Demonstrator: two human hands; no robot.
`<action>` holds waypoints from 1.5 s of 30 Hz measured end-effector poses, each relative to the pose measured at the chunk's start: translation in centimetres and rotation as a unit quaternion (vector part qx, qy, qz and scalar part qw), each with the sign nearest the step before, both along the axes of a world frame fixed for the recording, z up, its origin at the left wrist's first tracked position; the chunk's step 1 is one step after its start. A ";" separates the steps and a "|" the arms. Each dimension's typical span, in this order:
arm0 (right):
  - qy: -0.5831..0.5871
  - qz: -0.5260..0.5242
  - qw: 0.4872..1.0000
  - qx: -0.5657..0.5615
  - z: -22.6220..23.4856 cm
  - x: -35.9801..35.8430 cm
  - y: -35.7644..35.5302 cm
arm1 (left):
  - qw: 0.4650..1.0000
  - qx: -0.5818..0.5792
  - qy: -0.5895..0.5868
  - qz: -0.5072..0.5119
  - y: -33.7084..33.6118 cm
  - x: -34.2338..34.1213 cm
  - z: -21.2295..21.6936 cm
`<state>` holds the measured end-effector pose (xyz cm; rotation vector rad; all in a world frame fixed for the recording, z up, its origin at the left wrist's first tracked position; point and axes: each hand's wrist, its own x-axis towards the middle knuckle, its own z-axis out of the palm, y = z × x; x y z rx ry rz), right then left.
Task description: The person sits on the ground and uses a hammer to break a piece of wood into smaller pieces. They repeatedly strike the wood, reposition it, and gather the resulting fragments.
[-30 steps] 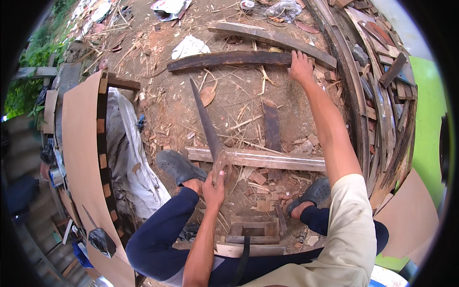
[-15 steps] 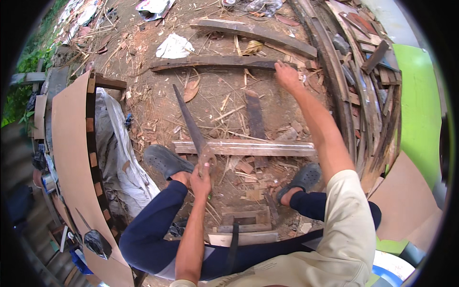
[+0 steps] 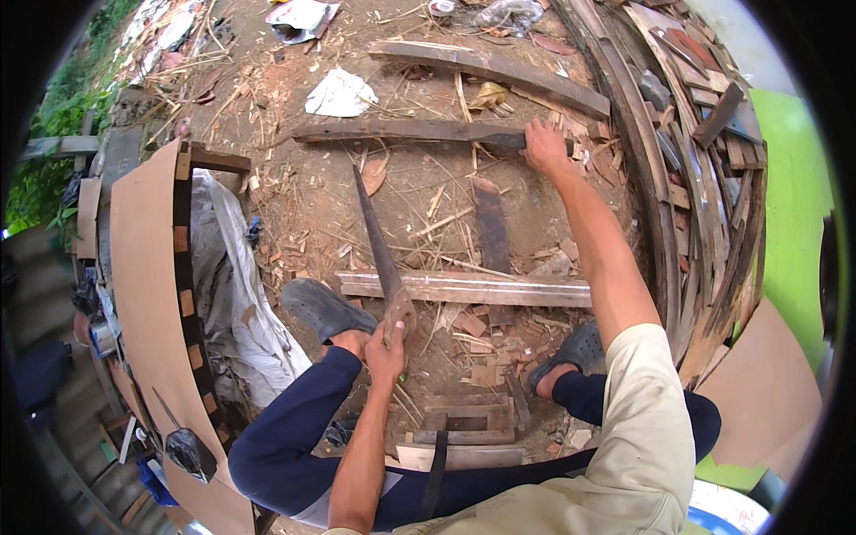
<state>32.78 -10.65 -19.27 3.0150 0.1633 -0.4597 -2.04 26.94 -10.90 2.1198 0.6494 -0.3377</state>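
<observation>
My left hand (image 3: 385,355) is closed around the handle of a handsaw (image 3: 378,234), its dark, tapering blade pointing away from me. Farther off to the right, my right arm is stretched out. The fingers of my right hand (image 3: 546,146) are wrapped over a long dark wooden plank (image 3: 410,131) near its right end. That plank lies crosswise on the ground beyond the saw tip. Between my feet and the plank is a paler wooden beam (image 3: 473,288), also crosswise. A short dark board (image 3: 492,223) lies lengthwise on the ground past the beam.
Another plank (image 3: 490,69) lies beyond the gripped one. Stacked scrap timber (image 3: 704,178) lines the right side. A brown panel (image 3: 147,294) and white sheeting (image 3: 241,294) stand at the left. A small wooden frame (image 3: 473,419) sits near my legs. Wood chips litter the soil.
The view has shifted slightly. My right hand has closed more fully over the plank, whose right end has come a little nearer. My left hand keeps its hold on the handsaw.
</observation>
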 end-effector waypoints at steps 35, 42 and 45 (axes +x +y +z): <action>-0.085 -0.156 0.963 0.202 4.1 -28.2 0.3 | 0.996 0.057 -0.030 -0.066 -1.4 -1.6 -0.4; 0.228 -0.179 0.941 0.177 2.7 -29.2 6.7 | 0.995 0.062 -0.015 -0.071 -1.0 -2.5 -1.8; 0.282 -0.249 0.908 0.186 1.2 -28.4 8.1 | 0.996 0.046 -0.011 -0.079 -1.6 -2.5 0.5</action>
